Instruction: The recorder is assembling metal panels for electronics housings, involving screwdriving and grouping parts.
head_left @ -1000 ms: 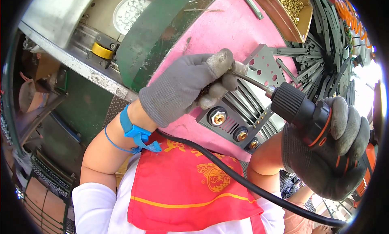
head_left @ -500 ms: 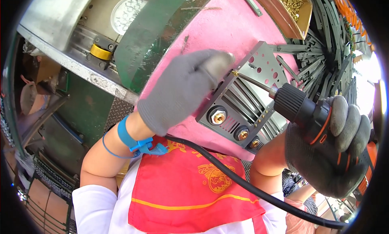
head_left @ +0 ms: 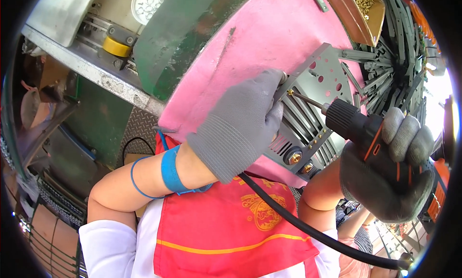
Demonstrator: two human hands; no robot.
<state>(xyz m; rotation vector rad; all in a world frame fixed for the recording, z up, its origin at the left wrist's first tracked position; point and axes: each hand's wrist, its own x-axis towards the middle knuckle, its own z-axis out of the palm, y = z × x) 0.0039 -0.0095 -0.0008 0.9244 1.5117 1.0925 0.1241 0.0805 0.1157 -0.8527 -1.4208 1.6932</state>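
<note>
Wrapped round a black electric screwdriver (head_left: 353, 121), my right hand (head_left: 390, 181) wears a dark glove with grey fingers. The driver's thin bit meets a small brass screw (head_left: 290, 92) at the edge of a grey metal panel (head_left: 332, 68). My left hand (head_left: 240, 119), in a grey knit glove, is closed over the panel's left side beside that screw; its fingertips are partly hidden. Slots, round holes and several brass screws mark the panel. Black-ringed brass fittings (head_left: 293, 156) sit near its lower end.
The panel rests on a pink work surface (head_left: 250, 37). Long grey metal strips (head_left: 385, 71) are piled at the right. Behind stands a cardboard box (head_left: 370, 30) with small brass parts. A black cable (head_left: 288, 215) crosses my red apron. Metal equipment with a yellow roller (head_left: 115, 47) stands left.
My left hand has moved right and lower, now covering one brass fitting and part of the panel. The panel sits slightly farther right. The bit stays at the brass screw.
</note>
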